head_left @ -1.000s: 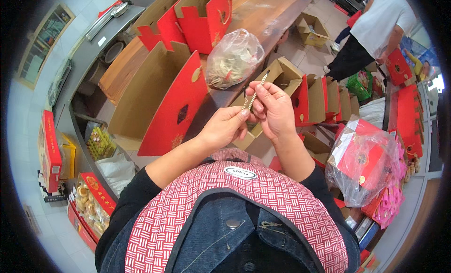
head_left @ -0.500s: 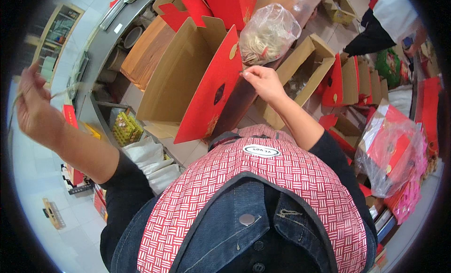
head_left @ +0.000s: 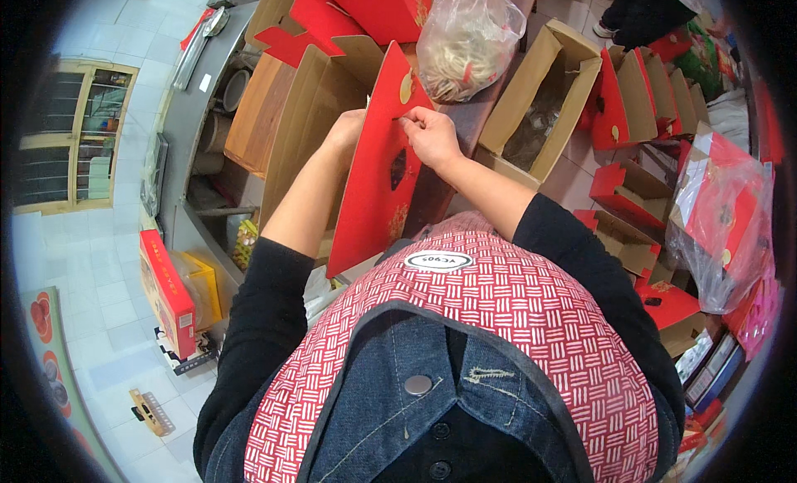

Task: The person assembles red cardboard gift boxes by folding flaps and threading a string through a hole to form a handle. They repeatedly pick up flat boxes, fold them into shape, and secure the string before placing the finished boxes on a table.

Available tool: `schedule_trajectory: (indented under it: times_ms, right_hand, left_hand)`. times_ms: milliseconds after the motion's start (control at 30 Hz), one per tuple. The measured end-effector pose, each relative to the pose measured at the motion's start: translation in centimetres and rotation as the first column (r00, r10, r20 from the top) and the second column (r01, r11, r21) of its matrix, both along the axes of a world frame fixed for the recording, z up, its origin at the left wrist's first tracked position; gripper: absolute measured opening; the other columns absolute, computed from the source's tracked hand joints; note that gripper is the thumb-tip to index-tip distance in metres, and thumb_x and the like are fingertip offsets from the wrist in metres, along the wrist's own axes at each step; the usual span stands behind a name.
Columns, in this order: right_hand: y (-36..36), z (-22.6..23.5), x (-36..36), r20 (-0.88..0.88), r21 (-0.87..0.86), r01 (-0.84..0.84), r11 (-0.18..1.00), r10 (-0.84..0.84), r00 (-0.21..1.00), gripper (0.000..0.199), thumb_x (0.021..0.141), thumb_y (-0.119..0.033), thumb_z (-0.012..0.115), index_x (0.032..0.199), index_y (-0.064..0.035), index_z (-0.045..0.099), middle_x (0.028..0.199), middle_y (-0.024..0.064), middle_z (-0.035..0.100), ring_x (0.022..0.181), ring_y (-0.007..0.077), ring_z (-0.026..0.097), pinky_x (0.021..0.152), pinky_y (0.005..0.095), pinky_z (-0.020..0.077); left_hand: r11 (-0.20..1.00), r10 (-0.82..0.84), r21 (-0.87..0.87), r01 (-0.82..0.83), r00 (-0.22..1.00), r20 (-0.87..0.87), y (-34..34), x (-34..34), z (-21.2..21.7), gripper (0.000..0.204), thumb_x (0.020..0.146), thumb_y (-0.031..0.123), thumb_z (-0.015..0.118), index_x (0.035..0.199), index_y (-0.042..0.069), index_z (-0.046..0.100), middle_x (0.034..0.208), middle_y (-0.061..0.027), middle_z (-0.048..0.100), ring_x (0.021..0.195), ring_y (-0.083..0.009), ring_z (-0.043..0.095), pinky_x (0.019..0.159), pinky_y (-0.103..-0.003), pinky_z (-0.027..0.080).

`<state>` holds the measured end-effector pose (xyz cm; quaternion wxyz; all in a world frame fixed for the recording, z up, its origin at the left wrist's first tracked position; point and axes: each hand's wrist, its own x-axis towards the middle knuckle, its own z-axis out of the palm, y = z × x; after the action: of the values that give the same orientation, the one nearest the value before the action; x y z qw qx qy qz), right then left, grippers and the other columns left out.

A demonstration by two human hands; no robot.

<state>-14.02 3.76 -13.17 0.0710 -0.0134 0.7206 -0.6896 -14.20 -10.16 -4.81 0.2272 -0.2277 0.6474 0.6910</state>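
An open cardboard box (head_left: 375, 180), red outside and brown inside, stands in front of me with one red side panel facing right. My left hand (head_left: 349, 127) reaches inside it, behind that panel, and its fingers are hidden. On the outer face, near the gold oval mark, my right hand (head_left: 433, 139) has its fingers pinched together close against the panel. Whatever is in that pinch is too small to make out. Just beyond my right hand lies a clear plastic bag (head_left: 469, 55) filled with pale cord-like strands.
Another opened brown carton (head_left: 544, 105) is to the right of the box. Several red boxes (head_left: 635, 97) stand in a row farther right, beside a plastic-wrapped red stack (head_left: 722, 225). A metal counter (head_left: 187, 122) runs along the left. Another person's dark-clothed leg (head_left: 652, 14) shows at the back right.
My left hand, raised at the far left with a thin strand, has come down into the box. The right hand stays pinched by the panel. The whole view has shifted somewhat.
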Motion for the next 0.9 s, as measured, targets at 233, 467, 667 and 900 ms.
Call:
schedule_trajectory:
  times_ms: [233, 467, 667, 900]
  right_hand:
    - [-0.6, 1.1, 1.3, -0.044, 0.023, 0.097, 0.995, -0.096, 0.994, 0.016, 0.078, -0.018, 0.059, 0.076, -0.0031, 0.061, 0.062, 0.012, 0.059, 0.057, 0.023, 0.058, 0.056, 0.0331, 0.043]
    - [-1.8, 0.4, 1.6, 0.135, -0.108, 0.186, 0.977, -0.171, 0.976, 0.016, 0.081, -0.017, 0.056, 0.077, -0.0011, 0.06, 0.06, 0.0093, 0.059, 0.055, 0.0174, 0.056, 0.053, 0.0293, 0.0416]
    - [-2.1, 1.2, 2.2, 0.384, -0.421, 0.253, 0.871, -0.082, 0.92, 0.015, 0.087, -0.014, 0.05, 0.078, -0.0037, 0.057, 0.062, 0.0017, 0.056, 0.053, 0.0106, 0.052, 0.049, 0.0239, 0.0396]
    - [-1.9, 2.2, 3.3, 0.473, -0.613, 0.332, 0.717, -0.004, 0.881, 0.011, 0.088, -0.014, 0.047, 0.081, -0.0073, 0.054, 0.064, 0.001, 0.055, 0.053, 0.0116, 0.05, 0.05, 0.0237, 0.0413]
  left_hand:
    - [0.987, -0.095, -0.142, 0.08, 0.991, -0.096, -0.4, 0.8, -0.9, 0.019, 0.077, 0.013, 0.065, 0.086, -0.004, 0.061, 0.076, -0.0085, 0.063, 0.063, -0.0129, 0.058, 0.056, -0.027, 0.048]
    - [0.978, -0.112, -0.192, 0.086, 0.985, -0.13, 0.3, 0.9, -0.4, 0.017, 0.078, 0.012, 0.063, 0.085, -0.003, 0.06, 0.073, -0.0086, 0.063, 0.06, -0.0137, 0.058, 0.054, -0.026, 0.048]
    - [0.987, -0.142, -0.096, 0.13, 0.982, -0.127, -0.4, 0.5, -2.0, 0.016, 0.08, 0.013, 0.061, 0.082, -0.003, 0.06, 0.071, -0.0088, 0.062, 0.058, -0.0135, 0.058, 0.054, -0.026, 0.048]
    - [0.976, -0.056, -0.216, 0.016, 0.982, -0.183, -1.2, 0.8, -2.5, 0.02, 0.084, 0.015, 0.057, 0.083, -0.005, 0.059, 0.07, -0.0074, 0.061, 0.062, -0.0144, 0.058, 0.059, -0.028, 0.047]
